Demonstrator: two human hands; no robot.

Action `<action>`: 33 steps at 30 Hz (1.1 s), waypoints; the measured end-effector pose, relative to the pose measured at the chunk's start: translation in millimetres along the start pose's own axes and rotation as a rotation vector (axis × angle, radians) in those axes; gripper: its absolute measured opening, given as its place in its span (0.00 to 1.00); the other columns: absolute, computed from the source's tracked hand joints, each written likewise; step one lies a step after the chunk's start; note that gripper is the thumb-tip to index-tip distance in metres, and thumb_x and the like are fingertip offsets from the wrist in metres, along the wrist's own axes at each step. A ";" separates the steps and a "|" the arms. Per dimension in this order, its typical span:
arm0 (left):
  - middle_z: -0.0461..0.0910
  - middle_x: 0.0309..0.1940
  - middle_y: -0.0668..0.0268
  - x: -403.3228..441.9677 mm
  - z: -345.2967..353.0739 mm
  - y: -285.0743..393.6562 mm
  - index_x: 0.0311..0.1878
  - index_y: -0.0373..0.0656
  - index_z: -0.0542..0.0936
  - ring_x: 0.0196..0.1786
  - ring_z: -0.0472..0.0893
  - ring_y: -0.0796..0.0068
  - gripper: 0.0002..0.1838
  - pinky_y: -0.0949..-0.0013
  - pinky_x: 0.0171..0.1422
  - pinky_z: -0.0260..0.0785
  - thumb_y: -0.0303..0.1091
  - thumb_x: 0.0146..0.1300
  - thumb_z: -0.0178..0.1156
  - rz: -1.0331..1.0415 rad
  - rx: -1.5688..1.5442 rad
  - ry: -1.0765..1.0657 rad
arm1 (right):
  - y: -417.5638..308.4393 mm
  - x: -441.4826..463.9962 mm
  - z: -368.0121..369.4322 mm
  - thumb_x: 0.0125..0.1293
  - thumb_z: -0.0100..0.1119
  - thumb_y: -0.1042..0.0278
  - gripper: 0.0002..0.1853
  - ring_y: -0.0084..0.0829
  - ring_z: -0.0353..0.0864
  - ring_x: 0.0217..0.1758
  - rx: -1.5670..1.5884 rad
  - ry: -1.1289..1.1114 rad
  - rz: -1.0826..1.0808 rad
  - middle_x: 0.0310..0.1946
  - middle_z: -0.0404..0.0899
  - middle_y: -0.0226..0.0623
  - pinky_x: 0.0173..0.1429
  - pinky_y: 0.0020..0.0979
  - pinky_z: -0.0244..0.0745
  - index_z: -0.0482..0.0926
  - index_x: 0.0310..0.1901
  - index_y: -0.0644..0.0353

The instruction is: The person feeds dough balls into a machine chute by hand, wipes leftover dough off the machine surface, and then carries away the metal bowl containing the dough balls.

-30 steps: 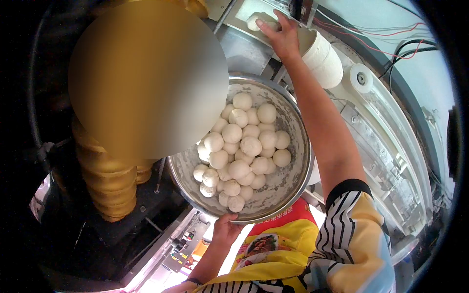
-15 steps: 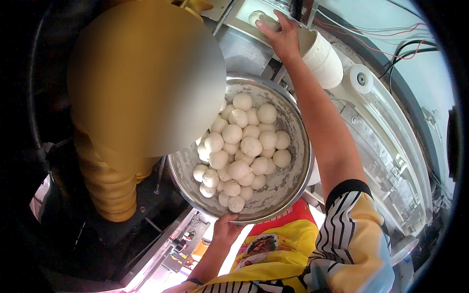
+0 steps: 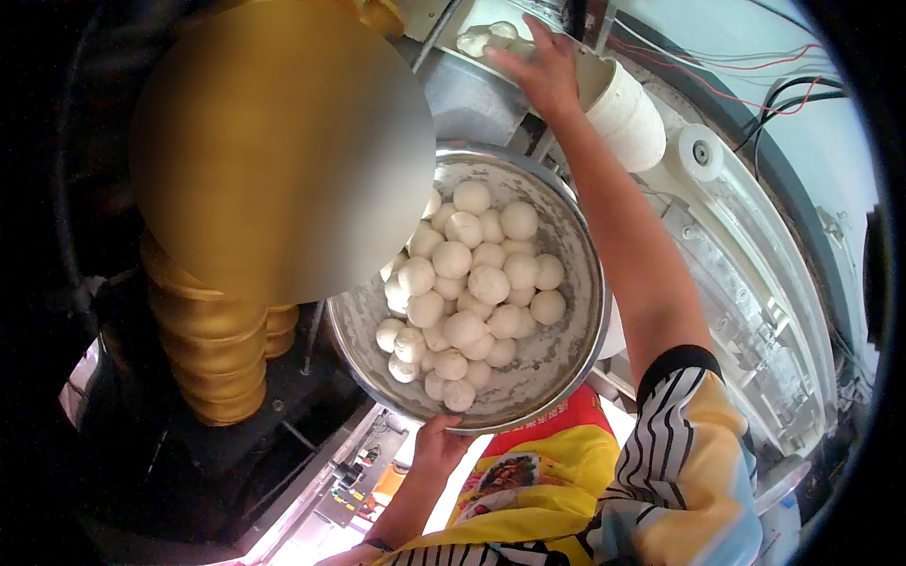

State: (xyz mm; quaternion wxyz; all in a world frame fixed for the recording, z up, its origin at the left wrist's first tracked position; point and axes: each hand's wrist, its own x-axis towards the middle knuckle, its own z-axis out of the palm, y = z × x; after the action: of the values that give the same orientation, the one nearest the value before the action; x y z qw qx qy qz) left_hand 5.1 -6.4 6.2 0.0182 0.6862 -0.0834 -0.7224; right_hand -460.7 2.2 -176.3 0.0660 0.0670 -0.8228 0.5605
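A large metal bowl, floury inside, holds many round white dough balls piled together. My left hand grips its near rim from below, thumb over the edge. Above the bowl, my right hand reaches over a pale tray with thumb and fingers spread. White dough pieces lie in that tray just left of the fingertips; nothing shows held in the hand.
A floury white cylinder stands beside my right forearm. Farther right is a curved machine part with a white roller, and wires hang behind. Gold ribbed shapes fill the left, partly under a blurred patch. A control panel shows below.
Dough in the tray has shifted left, away from my right fingers, and two lumps now show. My right hand has opened slightly wider. My left hand stays on the bowl rim.
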 end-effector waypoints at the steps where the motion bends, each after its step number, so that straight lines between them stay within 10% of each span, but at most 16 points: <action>1: 0.67 0.54 0.52 -2.2 3.8 -0.2 0.57 0.35 0.60 0.57 0.68 0.53 0.29 0.50 0.63 0.62 0.19 0.47 0.50 0.013 0.013 -0.020 | -2.5 0.4 3.7 0.40 0.62 0.33 0.42 0.47 0.63 0.56 -0.085 0.004 -0.054 0.51 0.65 0.47 0.57 0.46 0.62 0.68 0.57 0.48; 8: 0.69 0.51 0.53 0.8 -2.0 2.1 0.56 0.34 0.61 0.54 0.72 0.54 0.29 0.53 0.58 0.68 0.20 0.46 0.51 0.019 0.036 -0.004 | -54.4 9.1 6.6 0.44 0.60 0.38 0.33 0.48 0.63 0.57 -0.339 -0.169 0.192 0.52 0.67 0.41 0.56 0.49 0.63 0.71 0.52 0.44; 12: 0.71 0.50 0.53 -0.7 2.3 1.4 0.54 0.33 0.62 0.51 0.73 0.55 0.27 0.55 0.56 0.70 0.20 0.46 0.51 0.020 0.065 0.007 | -13.7 25.6 27.8 0.45 0.60 0.54 0.19 0.42 0.74 0.45 -0.194 -0.064 -0.112 0.37 0.74 0.42 0.50 0.35 0.69 0.77 0.41 0.48; 16: 0.70 0.50 0.55 -3.6 3.8 3.3 0.54 0.34 0.63 0.52 0.72 0.57 0.27 0.56 0.57 0.68 0.20 0.45 0.51 0.029 0.071 0.022 | -35.8 16.0 -12.6 0.47 0.62 0.61 0.20 0.35 0.76 0.41 0.106 -0.012 -0.112 0.42 0.74 0.39 0.46 0.32 0.71 0.76 0.46 0.51; 19: 0.69 0.51 0.55 -0.9 -0.5 1.1 0.54 0.34 0.63 0.55 0.70 0.56 0.27 0.55 0.59 0.67 0.19 0.45 0.51 0.019 0.059 0.009 | -129.4 -44.9 -93.3 0.45 0.65 0.55 0.22 0.41 0.73 0.47 0.736 -0.622 0.075 0.41 0.74 0.41 0.53 0.38 0.68 0.77 0.41 0.57; 20: 0.69 0.51 0.55 0.8 0.6 0.4 0.54 0.34 0.63 0.55 0.70 0.56 0.27 0.55 0.60 0.66 0.19 0.45 0.51 0.016 0.062 0.005 | -137.9 -59.7 -100.0 0.44 0.67 0.52 0.28 0.42 0.69 0.53 0.449 -0.795 -0.461 0.45 0.72 0.41 0.59 0.40 0.62 0.74 0.48 0.54; 23: 0.68 0.52 0.55 -8.1 14.7 0.0 0.54 0.34 0.63 0.57 0.68 0.55 0.27 0.55 0.61 0.64 0.19 0.46 0.50 0.056 0.095 0.046 | -120.8 -68.0 -98.5 0.45 0.68 0.49 0.35 0.46 0.67 0.56 0.354 -0.775 -0.497 0.49 0.70 0.43 0.60 0.42 0.60 0.68 0.54 0.57; 25: 0.68 0.52 0.54 -12.7 21.4 -0.4 0.54 0.34 0.63 0.57 0.68 0.56 0.26 0.55 0.61 0.64 0.19 0.46 0.50 0.064 0.088 0.023 | -93.0 -40.2 -88.8 0.47 0.66 0.48 0.37 0.49 0.67 0.55 0.571 -0.495 0.207 0.49 0.70 0.47 0.59 0.40 0.62 0.67 0.54 0.63; 33: 0.68 0.53 0.53 1.2 -2.8 -1.1 0.53 0.34 0.63 0.56 0.69 0.55 0.26 0.53 0.62 0.63 0.20 0.46 0.50 0.031 0.097 -0.004 | 5.8 5.9 2.0 0.44 0.68 0.49 0.34 0.39 0.73 0.46 -0.048 -0.080 -0.029 0.49 0.69 0.50 0.48 0.36 0.68 0.70 0.52 0.57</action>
State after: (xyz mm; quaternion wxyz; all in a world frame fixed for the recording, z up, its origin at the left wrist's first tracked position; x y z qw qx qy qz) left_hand 8.0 -5.8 4.8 -0.0042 0.6834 -0.1290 -0.7185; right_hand -467.7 2.2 -181.2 0.0430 0.0997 -0.8368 0.5366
